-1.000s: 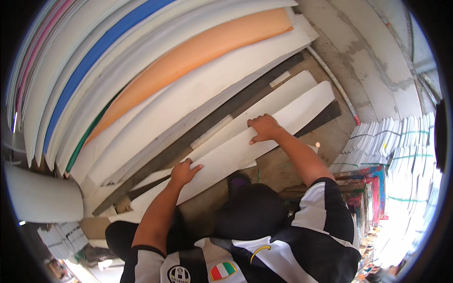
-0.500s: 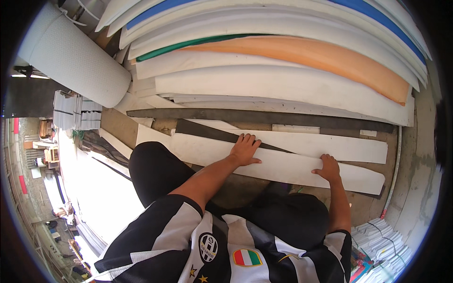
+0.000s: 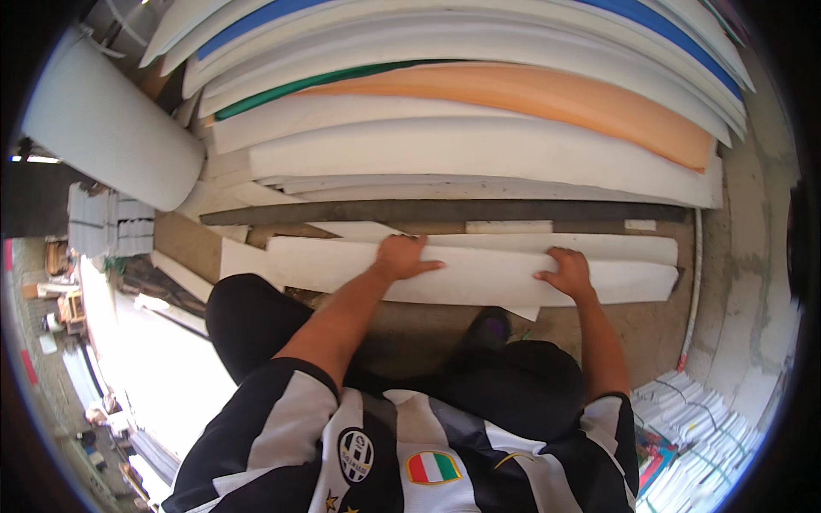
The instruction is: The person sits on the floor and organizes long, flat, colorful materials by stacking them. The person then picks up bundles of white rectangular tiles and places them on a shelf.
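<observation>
A long white strip of sheet material [image 3: 479, 275] lies crosswise in front of me. My left hand [image 3: 404, 258] holds its left part, the fingers bent over the far edge and the thumb stretched along the top. Further right, my right hand [image 3: 569, 272] grips the same strip in a like way, its fingertips at the far edge. Another white strip [image 3: 629, 248] shows just beyond it, partly covered. A dark tip [image 3: 678, 280] sticks out under the right end, and a small white corner [image 3: 523, 312] pokes out along the near edge.
Large stacked sheets, mostly white with an orange one [image 3: 530, 98], rise beyond a long dark bar [image 3: 445, 211]. A big white roll [image 3: 111, 120] leans at the far left. Bundled white pieces [image 3: 697, 440] sit at the near right, beside a thin pole [image 3: 693, 291].
Both hands have pushed the white strip away from me, covering the dark strip that showed in the gap. The left hand's fingers have moved to the far edge. The view has shifted slightly.
</observation>
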Available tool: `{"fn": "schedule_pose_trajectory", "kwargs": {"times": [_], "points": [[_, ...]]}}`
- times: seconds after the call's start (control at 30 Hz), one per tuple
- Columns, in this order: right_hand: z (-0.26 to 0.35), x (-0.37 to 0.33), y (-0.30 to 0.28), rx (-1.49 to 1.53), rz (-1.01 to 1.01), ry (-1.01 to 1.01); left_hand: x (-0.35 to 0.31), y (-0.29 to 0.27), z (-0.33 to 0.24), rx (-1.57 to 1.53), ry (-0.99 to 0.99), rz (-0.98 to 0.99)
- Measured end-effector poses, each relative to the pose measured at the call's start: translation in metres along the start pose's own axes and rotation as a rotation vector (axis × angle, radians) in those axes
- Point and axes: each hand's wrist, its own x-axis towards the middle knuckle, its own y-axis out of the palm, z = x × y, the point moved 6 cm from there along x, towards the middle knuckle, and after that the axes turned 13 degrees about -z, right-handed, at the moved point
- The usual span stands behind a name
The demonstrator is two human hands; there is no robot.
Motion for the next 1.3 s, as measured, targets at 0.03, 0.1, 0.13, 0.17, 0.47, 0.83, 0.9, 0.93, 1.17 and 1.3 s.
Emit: {"fn": "schedule_pose_trajectory", "kwargs": {"times": [0.03, 0.1, 0.13, 0.17, 0.47, 0.83, 0.9, 0.93, 1.17, 1.3], "points": [[-0.006, 0.000, 0.007, -0.038, -0.041, -0.026, 0.008, -0.008, 0.003, 0.029, -0.023, 0.019], [-0.003, 0.002, 0.018, -0.096, -0.067, 0.022, 0.020, -0.020, 0.018, 0.010, -0.079, -0.040], [0.011, 0.001, 0.018, -0.125, -0.114, -0.095, 0.025, -0.023, 0.028, -0.001, -0.098, -0.044], [0.022, -0.002, 0.024, -0.193, -0.029, -0.194, 0.030, -0.026, 0.034, 0.007, -0.109, 0.023], [0.016, -0.039, 0.049, -0.395, -0.197, -0.280, 0.066, -0.021, 0.057, -0.125, -0.107, 0.343], [0.036, 0.039, -0.099, -0.157, -0.258, 0.052, 0.000, -0.159, -0.040, -0.142, 0.241, 0.019], [0.049, 0.052, -0.121, -0.191, -0.212, 0.066, -0.009, -0.165, -0.051, -0.076, 0.131, -0.043], [0.052, 0.056, -0.129, -0.230, -0.184, 0.064, -0.009, -0.172, -0.049, -0.045, 0.075, -0.075], [0.092, 0.074, -0.182, -0.367, -0.254, -0.067, 0.026, -0.240, -0.015, 0.016, 0.289, -0.241], [0.078, 0.057, -0.216, -0.464, -0.591, -0.190, 0.019, -0.319, -0.008, 0.107, 0.303, -0.287]]}}
